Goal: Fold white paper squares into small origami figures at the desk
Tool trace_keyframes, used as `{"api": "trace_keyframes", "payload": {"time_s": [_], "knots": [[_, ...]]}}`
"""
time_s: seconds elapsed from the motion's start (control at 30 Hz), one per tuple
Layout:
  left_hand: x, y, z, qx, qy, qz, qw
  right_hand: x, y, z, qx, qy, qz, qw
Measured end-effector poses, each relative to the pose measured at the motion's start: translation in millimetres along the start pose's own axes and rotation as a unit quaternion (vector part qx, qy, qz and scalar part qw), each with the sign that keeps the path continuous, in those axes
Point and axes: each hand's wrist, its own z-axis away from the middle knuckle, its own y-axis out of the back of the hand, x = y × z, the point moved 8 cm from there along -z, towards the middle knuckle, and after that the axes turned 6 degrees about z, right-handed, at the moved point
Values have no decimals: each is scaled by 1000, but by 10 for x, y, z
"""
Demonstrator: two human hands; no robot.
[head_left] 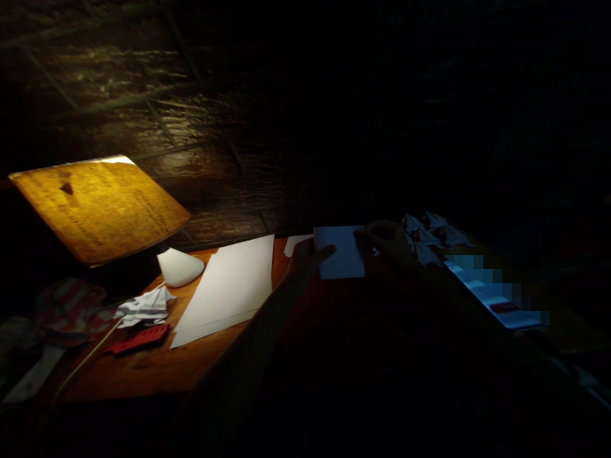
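Both hands — left hand, right hand — pinch opposite edges of the small paper sheet between them.

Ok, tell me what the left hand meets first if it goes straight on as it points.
The left hand already touches the white paper; past that, probably the right hand, depth unclear.

On the table, small sheet between left hand and right hand; larger sheets left, perhaps folded papers right.

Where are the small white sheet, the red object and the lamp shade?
small white sheet point(340, 254), head view, its middle.
red object point(140, 338), head view, its centre.
lamp shade point(100, 207), head view, lit front.
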Motion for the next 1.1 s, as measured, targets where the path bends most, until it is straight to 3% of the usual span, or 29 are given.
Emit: {"api": "trace_keyframes", "payload": {"time_s": [0.13, 0.37, 0.5, 0.9, 1.1], "knots": [[-13, 44, 23, 48, -3, -14, 999, 30, -33, -7, -23, -5, 3, 1000], [74, 221, -21, 119, -50, 45, 991, 133, -217, 14, -142, 3, 19, 990], [83, 211, -29, 119, -51, 84, 988, 174, -215, 20, -129, -1, 25, 991], [127, 185, -5, 114, -54, 71, 989, 70, -197, 39, -120, 8, 88, 989], [85, 216, -40, 109, -48, 53, 991, 215, -212, 28, -136, 4, 112, 984]]}}
